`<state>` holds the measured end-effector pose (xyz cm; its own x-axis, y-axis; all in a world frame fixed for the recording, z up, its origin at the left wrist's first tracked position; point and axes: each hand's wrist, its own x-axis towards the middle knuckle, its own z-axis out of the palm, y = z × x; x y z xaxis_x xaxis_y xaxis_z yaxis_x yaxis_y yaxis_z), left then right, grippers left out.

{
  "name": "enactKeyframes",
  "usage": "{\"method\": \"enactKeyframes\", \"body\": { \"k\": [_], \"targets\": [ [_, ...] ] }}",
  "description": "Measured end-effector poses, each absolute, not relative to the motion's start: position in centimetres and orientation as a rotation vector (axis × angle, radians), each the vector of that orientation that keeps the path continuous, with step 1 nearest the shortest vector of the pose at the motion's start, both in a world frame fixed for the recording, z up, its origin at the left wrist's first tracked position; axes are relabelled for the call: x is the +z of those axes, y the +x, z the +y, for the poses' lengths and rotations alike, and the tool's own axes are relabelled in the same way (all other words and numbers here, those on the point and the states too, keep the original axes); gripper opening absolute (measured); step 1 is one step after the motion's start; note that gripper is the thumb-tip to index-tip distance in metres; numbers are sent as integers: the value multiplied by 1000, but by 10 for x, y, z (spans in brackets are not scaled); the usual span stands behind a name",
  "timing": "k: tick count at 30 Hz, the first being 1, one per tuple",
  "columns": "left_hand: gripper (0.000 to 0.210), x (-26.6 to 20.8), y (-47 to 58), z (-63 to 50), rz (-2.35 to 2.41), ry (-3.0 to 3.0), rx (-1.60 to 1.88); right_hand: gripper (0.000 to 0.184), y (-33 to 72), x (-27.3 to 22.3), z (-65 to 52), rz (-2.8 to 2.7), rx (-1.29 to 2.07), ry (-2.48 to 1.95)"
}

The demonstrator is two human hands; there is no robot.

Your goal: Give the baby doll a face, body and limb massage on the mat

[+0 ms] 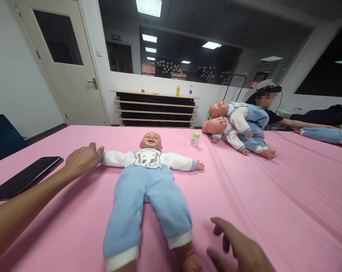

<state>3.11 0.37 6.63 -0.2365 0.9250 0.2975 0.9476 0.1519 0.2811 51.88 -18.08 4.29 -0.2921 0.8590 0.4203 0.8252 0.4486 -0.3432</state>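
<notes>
While plastic baby doll in blue-and-white fleece [145, 181] is lying face-up, head toward far edge of pink-covered table [244, 196], left hand [84, 156] is touching white sleeve's end, grip unclear; right hand [241, 245] is hovering, fingers spread, beside bare foot [191, 260]. Leftward tug could be risking collision with black flat device [26, 177].

On the pink-covered tabletop [273, 200], a flat black device [26, 177] lies well apart from a green-capped white bottle [195, 141] near piled baby dolls [239, 122], while a yellow drink bottle [177, 91] and a purple-labelled bottle [190, 90] stand on a wood-topped stack [156, 101] behind.
</notes>
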Motion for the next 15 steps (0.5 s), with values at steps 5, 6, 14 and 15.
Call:
{"method": "enactKeyframes", "body": {
  "k": [5, 6, 14, 15],
  "targets": [
    [55, 79, 66, -60, -2197, -1848, -172, 31, 529, 57, -88, -2042, 217, -1658],
    [53, 77, 70, -68, -2186, -1907, -210, 29, 529, 53, -63, -2021, 215, -1689],
    [42, 62, 128, -141, -2123, -2129, -447, 62, 515, -1, 50, -1980, 71, -1729],
    [40, 60, 143, -160, -2117, -2146, -411, 65, 515, -6, 52, -1989, 99, -1722]
  ]
}}
